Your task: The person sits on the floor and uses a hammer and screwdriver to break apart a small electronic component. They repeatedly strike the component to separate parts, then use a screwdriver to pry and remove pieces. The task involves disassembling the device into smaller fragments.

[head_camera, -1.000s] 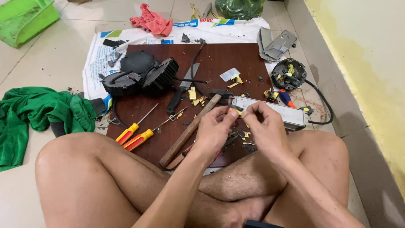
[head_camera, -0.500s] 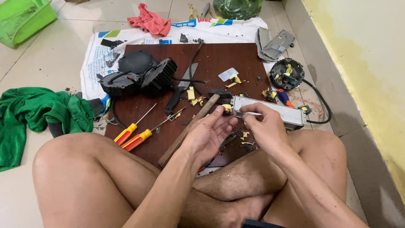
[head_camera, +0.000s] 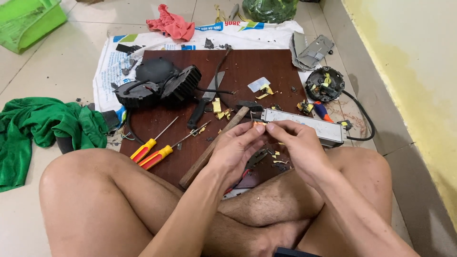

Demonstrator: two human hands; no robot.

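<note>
I sit cross-legged on the floor. My left hand [head_camera: 236,147] and my right hand [head_camera: 295,143] meet over the near edge of a dark brown board [head_camera: 247,66], fingertips pinching a small copper-coloured part [head_camera: 259,123] between them. Just behind the hands lies a grey metal box [head_camera: 309,124] with a black cable. A wooden-handled hammer [head_camera: 214,145] lies diagonally under my left hand. Black pliers [head_camera: 254,159] rest on the board below the hands.
Two red-and-yellow screwdrivers [head_camera: 154,151], a knife [head_camera: 204,102] and a black lamp housing [head_camera: 157,85] lie on the board. A round black part [head_camera: 325,84] and metal plates [head_camera: 314,50] sit right. Green cloth [head_camera: 43,123] lies left, a green basket [head_camera: 28,21] far left.
My hands have come closer together and now both pinch the small part. The view has shifted slightly.
</note>
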